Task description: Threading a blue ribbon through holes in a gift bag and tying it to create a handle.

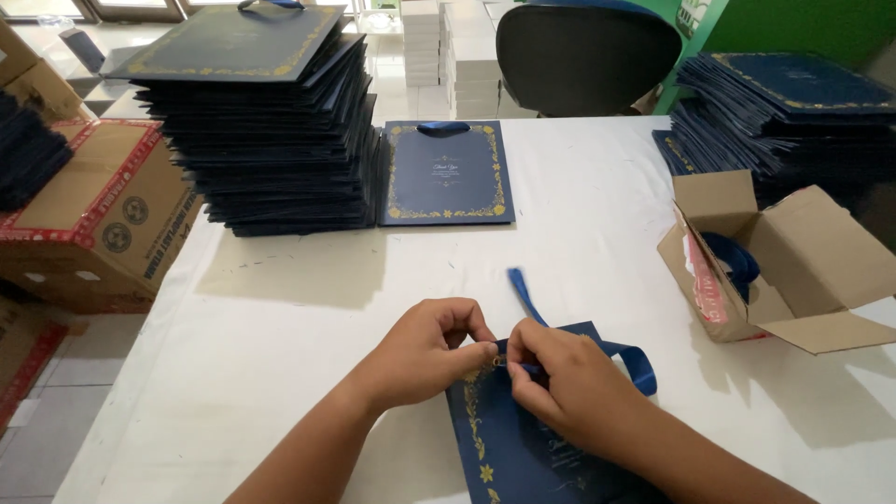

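— What are the hands on, closest in?

— Both work the top edge of a dark blue paper bag (523, 439) with gold trim, lying flat on the white bench (280, 373). The left hand (425, 347) has its fingers (478, 329) pinched narrow on the bag's rim at a small eyelet; the right hand (565, 378) meets it fingertip to fingertip, fingers closed on the blue ribbon (627, 359).

— And the ribbon?

— It loops out just right of the right fingers, and one loose end runs up and away from them across the bench.

— Beyond the fingers?

— To their right, well apart, an open cardboard box (793, 261) (more blue ribbon lies inside). Straight ahead lies a finished bag (446, 175), flat, with its handle at the far edge. Touching its left side is a tall stack of bags (266, 131); a second stack (793, 112) sits far right. Behind it all, a dark chair back (586, 58).
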